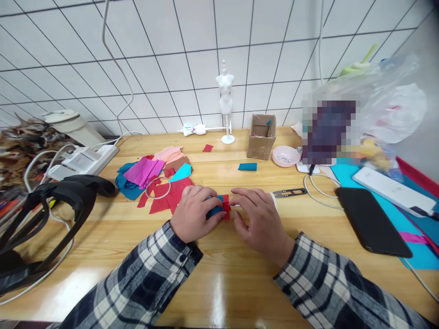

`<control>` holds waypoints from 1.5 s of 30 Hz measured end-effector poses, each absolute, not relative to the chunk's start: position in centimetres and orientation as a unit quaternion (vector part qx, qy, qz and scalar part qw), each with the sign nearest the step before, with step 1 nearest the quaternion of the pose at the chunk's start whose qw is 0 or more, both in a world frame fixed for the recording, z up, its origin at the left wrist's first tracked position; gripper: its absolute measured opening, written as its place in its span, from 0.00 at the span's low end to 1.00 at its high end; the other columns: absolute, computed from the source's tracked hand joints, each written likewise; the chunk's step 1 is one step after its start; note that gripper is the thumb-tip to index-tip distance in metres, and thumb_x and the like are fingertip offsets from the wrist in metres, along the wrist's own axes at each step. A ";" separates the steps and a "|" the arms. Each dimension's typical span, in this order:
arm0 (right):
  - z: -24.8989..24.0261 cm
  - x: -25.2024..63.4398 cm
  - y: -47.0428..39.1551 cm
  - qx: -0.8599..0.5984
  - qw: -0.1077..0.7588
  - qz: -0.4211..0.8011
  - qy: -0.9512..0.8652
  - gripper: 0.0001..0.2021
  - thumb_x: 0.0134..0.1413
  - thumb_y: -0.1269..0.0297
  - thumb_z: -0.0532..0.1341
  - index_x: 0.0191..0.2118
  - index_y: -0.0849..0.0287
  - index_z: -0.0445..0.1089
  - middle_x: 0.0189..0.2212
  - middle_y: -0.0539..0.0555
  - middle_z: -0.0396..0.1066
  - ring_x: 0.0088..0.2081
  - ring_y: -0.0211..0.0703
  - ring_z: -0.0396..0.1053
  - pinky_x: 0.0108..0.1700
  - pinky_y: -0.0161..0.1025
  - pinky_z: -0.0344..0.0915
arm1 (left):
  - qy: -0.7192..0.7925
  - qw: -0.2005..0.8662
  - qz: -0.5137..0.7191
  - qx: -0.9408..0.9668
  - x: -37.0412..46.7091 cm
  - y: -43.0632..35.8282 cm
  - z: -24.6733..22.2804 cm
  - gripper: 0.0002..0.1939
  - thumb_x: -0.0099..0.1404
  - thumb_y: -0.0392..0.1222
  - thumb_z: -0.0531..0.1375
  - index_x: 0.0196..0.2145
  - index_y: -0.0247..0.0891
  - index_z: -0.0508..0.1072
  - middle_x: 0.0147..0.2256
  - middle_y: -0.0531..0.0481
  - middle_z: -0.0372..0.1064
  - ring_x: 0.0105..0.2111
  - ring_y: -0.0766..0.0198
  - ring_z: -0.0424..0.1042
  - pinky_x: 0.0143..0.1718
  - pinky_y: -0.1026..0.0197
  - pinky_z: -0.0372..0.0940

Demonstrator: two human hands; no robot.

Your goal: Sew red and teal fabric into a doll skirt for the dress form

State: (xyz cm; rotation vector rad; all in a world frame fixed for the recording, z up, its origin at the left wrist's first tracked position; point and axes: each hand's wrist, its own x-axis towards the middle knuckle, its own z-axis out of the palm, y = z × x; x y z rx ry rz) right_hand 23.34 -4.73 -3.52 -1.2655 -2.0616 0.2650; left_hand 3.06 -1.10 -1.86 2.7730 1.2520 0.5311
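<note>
A small piece of blue and red fabric (226, 208) lies at the middle of the wooden table. My left hand (197, 212) is closed on its blue left part, with thumb and fingers pinching it. Just to the right, my right hand (259, 219) has its fingers curved and apart, fingertips close to the red end. A white object, mostly hidden, shows behind and beneath my right hand. Black thread snips (290, 193) lie beyond that hand. Red fabric (168, 195) with a pale ring (158, 188) on it is left of my left hand.
Fabric scraps (144, 171) lie at the left, near a black headset frame (78, 205). Toward the wall stand a mini mannequin (225, 93), a cardboard box (261, 141) and a pink bowl (286, 156). A black phone (372, 221) and cables are at the right.
</note>
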 end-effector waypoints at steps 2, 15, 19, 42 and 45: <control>-3.5 23.3 -4.7 -0.487 0.349 0.102 -0.794 0.11 0.54 0.71 0.59 0.43 0.56 0.70 0.52 0.54 0.71 0.50 0.51 0.65 0.53 0.49 0.58 | 0.411 0.030 0.169 0.895 3.0 -1.2 -1.8 0.08 0.64 0.46 0.60 0.36 0.41 0.76 0.38 0.47 0.72 0.39 0.55 0.67 0.41 0.49 0.56; -4.1 23.0 -4.6 -0.481 0.335 0.116 -0.802 0.09 0.52 0.68 0.61 0.41 0.55 0.71 0.55 0.55 0.68 0.54 0.52 0.63 0.55 0.50 0.58 | 0.402 0.079 0.181 0.894 2.9 -0.9 -2.2 0.03 0.60 0.41 0.62 0.31 0.40 0.74 0.37 0.48 0.71 0.40 0.55 0.66 0.43 0.49 0.54; -4.3 23.0 -4.5 -0.482 0.325 0.113 -0.806 0.08 0.54 0.66 0.61 0.40 0.54 0.72 0.57 0.53 0.67 0.54 0.52 0.63 0.56 0.51 0.57 | 0.385 0.076 0.206 0.896 2.7 -0.7 -2.4 0.04 0.61 0.42 0.62 0.31 0.41 0.75 0.37 0.48 0.72 0.39 0.56 0.66 0.43 0.48 0.53; -4.6 22.7 -4.3 -0.497 0.304 0.088 -0.808 0.03 0.57 0.64 0.62 0.38 0.53 0.71 0.56 0.51 0.68 0.53 0.49 0.64 0.52 0.49 0.57 | 0.329 0.043 0.256 0.908 2.3 -0.3 -2.7 0.04 0.62 0.43 0.63 0.33 0.42 0.76 0.35 0.50 0.74 0.37 0.59 0.68 0.44 0.48 0.51; -4.5 22.7 -4.3 -0.499 0.305 0.085 -0.807 0.03 0.58 0.65 0.61 0.37 0.53 0.72 0.56 0.50 0.69 0.53 0.49 0.64 0.51 0.49 0.56 | 0.332 0.029 0.257 0.907 2.5 -0.4 -2.6 0.05 0.63 0.44 0.63 0.34 0.43 0.77 0.34 0.51 0.75 0.37 0.59 0.68 0.43 0.49 0.51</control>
